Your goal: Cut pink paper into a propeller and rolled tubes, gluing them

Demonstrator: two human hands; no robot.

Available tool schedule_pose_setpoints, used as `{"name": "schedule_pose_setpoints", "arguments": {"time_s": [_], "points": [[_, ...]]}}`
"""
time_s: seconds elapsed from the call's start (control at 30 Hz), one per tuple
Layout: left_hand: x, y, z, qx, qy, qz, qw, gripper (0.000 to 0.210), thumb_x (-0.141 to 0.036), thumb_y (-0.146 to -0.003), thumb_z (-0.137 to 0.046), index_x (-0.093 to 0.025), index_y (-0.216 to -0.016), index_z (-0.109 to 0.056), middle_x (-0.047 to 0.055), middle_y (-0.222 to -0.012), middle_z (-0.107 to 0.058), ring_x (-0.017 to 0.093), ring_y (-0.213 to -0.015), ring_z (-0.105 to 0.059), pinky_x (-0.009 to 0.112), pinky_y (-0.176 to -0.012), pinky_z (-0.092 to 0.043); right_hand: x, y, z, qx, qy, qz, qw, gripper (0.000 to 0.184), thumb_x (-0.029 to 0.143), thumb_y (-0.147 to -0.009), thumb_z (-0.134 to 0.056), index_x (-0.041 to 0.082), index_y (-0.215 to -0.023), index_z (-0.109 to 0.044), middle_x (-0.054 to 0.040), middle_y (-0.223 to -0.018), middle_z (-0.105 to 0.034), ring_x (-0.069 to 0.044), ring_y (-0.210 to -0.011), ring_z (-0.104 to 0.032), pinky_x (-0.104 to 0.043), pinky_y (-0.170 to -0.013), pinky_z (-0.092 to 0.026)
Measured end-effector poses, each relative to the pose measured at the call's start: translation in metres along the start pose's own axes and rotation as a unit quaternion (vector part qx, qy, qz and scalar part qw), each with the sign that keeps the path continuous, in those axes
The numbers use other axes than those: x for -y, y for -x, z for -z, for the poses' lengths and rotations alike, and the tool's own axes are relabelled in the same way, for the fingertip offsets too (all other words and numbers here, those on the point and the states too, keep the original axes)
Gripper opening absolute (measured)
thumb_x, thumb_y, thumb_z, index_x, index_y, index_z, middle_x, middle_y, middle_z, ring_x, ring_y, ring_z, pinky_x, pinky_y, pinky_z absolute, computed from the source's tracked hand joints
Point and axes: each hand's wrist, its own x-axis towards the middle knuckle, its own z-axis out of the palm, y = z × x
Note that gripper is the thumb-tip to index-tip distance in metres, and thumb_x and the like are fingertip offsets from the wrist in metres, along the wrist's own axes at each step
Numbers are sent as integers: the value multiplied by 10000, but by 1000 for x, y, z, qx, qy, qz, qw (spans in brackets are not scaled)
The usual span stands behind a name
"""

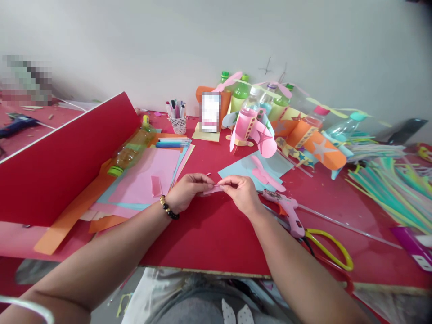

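Observation:
Between my two hands, just above the red table (216, 234), is a small pink paper strip (212, 190). My left hand (189, 191) pinches its left end with thumb and fingers. The fingers of my right hand (241, 191) are closed on its right end. Left of my hands, a small folded pink paper piece (156, 186) lies on a stack of coloured sheets (141, 171). A pink paper propeller (265, 173) rests on a light blue sheet (232, 168) beyond my right hand. Close to my right wrist lies a pink glue gun (286, 211).
Scissors with yellow handles (332, 249) lie by my right forearm. Paper-covered bottle planes (246, 123) crowd the back, beside a phone (211, 112) and a pen cup (177, 123). A bottle (131, 146) lies along a red board (74, 157) at left. Coloured strips (401, 189) spread at right.

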Motion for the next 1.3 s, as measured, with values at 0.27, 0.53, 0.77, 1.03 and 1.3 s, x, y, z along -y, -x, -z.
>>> {"name": "schedule_pose_setpoints", "arguments": {"time_s": [0.27,0.53,0.77,1.03,1.3], "points": [[-2,0,2,-12,-47,-16,999,153,-217,-585,-732,-141,-690,-649,15,-652,-634,114,-618,-560,245,-638,-446,3,1,0,24,-57,-45,997,84,238,-689,-653,195,-726,-715,-9,-648,-674,-143,-609,-578,-268,-617,-457],[-4,2,-2,-29,-163,-77,983,188,-275,-644,-705,-126,-744,-651,22,-644,-632,113,-596,-543,232,-591,-419,-5,-1,-2,22,-189,-116,975,159,274,-667,-690,166,-783,-698,-27,-673,-697,-158,-614,-649,-302,-666,-516],[-8,3,-3,-1,-214,-42,976,230,-320,-662,-675,-122,-780,-675,22,-623,-638,118,-572,-540,233,-567,-409,-3,-1,-2,26,-145,-125,981,159,279,-667,-685,164,-777,-687,-26,-662,-692,-153,-559,-645,-284,-596,-514],[-6,2,-2,7,-224,-51,973,215,-337,-640,-683,-133,-703,-659,14,-619,-631,115,-562,-529,228,-544,-390,-7,1,-1,54,-141,-158,976,147,260,-646,-688,163,-757,-690,-7,-575,-664,-157,-553,-640,-270,-571,-497],[-7,3,2,43,-61,15,997,207,-271,-598,-732,-129,-730,-661,3,-621,-607,80,-540,-502,210,-535,-371,4,3,4,49,-3,-4,999,85,210,-741,-612,194,-739,-695,-3,-661,-666,-139,-624,-588,-252,-613,-443]]}}
